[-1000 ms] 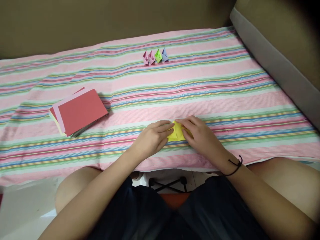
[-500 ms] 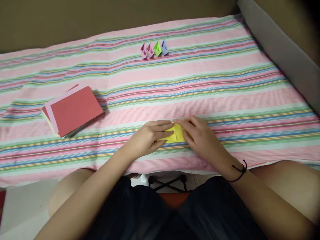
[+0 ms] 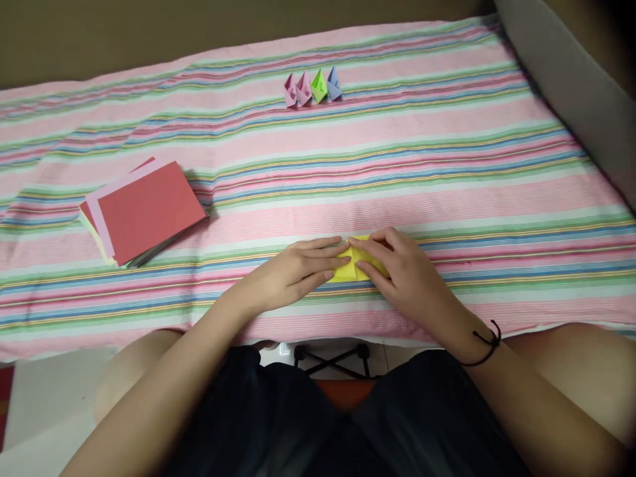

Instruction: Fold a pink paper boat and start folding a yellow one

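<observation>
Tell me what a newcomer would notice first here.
The left hand and right hand press a yellow paper on the striped cloth, near its front edge. Four folded paper figures stand in a row at the far side; a stack of coloured sheets lies at left.

The yellow paper (image 3: 348, 270) is a small folded piece lying flat on the striped cloth of the table (image 3: 447, 165), close to the near edge and roughly midway along it. Only its middle part shows, with a fold line running across it. Its 2 ends are covered by the fingers of the left hand (image 3: 293, 275) and the right hand (image 3: 405, 275).
</observation>
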`<state>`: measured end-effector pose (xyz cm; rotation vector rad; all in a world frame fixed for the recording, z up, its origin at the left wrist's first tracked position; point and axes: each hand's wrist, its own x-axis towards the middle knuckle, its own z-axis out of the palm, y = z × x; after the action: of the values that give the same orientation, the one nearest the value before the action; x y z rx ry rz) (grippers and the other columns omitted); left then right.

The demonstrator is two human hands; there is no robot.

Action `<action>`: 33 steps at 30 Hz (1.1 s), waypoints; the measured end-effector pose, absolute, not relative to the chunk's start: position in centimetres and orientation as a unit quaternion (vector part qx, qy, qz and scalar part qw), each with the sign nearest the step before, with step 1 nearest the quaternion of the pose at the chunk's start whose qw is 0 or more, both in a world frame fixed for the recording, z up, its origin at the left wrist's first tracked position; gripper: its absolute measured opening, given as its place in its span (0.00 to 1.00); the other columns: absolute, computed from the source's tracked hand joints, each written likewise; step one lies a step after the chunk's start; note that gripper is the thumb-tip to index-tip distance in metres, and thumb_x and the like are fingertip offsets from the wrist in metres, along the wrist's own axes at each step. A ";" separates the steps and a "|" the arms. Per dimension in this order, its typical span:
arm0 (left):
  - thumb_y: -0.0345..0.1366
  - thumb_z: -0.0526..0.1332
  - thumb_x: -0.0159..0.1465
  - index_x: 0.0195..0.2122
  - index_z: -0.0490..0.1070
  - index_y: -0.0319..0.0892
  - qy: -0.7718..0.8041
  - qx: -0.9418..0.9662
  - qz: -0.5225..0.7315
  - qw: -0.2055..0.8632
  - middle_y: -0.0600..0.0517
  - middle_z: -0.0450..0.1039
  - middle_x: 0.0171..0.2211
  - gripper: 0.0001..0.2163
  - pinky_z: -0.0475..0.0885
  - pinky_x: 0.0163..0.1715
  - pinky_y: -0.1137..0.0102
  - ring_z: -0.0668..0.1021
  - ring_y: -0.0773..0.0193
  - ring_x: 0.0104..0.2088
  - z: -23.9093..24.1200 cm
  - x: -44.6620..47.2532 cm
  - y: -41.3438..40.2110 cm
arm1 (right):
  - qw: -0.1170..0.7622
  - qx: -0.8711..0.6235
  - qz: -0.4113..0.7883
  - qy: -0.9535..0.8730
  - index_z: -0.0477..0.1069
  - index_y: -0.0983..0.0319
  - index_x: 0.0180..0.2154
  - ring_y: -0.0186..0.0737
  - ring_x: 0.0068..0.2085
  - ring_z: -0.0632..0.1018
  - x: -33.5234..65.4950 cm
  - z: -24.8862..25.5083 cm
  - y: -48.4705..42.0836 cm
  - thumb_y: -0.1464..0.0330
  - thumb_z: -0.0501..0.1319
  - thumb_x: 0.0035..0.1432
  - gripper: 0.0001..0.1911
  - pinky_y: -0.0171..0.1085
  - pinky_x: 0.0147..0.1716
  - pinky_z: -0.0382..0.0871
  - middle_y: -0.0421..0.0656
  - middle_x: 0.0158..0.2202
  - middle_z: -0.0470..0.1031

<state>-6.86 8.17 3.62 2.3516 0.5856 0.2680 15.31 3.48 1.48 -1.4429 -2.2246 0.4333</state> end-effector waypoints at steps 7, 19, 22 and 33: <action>0.28 0.50 0.68 0.58 0.65 0.41 0.262 0.888 0.141 0.350 0.46 0.66 0.58 0.18 0.66 0.58 0.60 0.65 0.59 0.61 3.1 -6.6 8.3 | 0.247 -0.539 0.171 -0.787 0.70 0.63 0.52 0.44 0.42 0.69 15.0 1.7 3.4 0.64 0.52 0.65 0.18 0.45 0.44 0.65 0.48 0.39 0.67; 0.28 0.58 0.64 0.51 0.72 0.43 0.256 0.901 0.176 0.304 0.50 0.72 0.53 0.14 0.66 0.56 0.57 0.65 0.55 0.60 2.1 -6.4 8.7 | 0.212 -0.563 0.159 -0.783 0.70 0.60 0.50 0.47 0.41 0.70 14.6 1.6 3.7 0.61 0.61 0.58 0.19 0.46 0.43 0.65 0.46 0.37 0.68; 0.34 0.58 0.65 0.54 0.69 0.45 0.267 0.900 0.159 0.306 0.50 0.71 0.54 0.16 0.63 0.58 0.55 0.62 0.54 0.63 2.3 -6.6 8.7 | 0.207 -0.565 0.162 -0.782 0.71 0.61 0.50 0.47 0.41 0.69 14.6 1.7 3.7 0.62 0.60 0.59 0.19 0.46 0.43 0.65 0.46 0.37 0.67; 0.30 0.58 0.62 0.46 0.72 0.39 0.381 0.859 0.242 0.243 0.46 0.76 0.41 0.11 0.73 0.38 0.67 0.78 0.61 0.40 3.1 -5.7 6.0 | 0.236 -0.522 0.189 -0.798 0.67 0.56 0.54 0.46 0.42 0.72 15.4 2.0 4.0 0.71 0.55 0.61 0.19 0.46 0.42 0.68 0.45 0.39 0.69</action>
<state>-5.74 6.04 3.14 2.3465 1.0401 0.6602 15.39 3.95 1.96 -1.4320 -2.1876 0.5190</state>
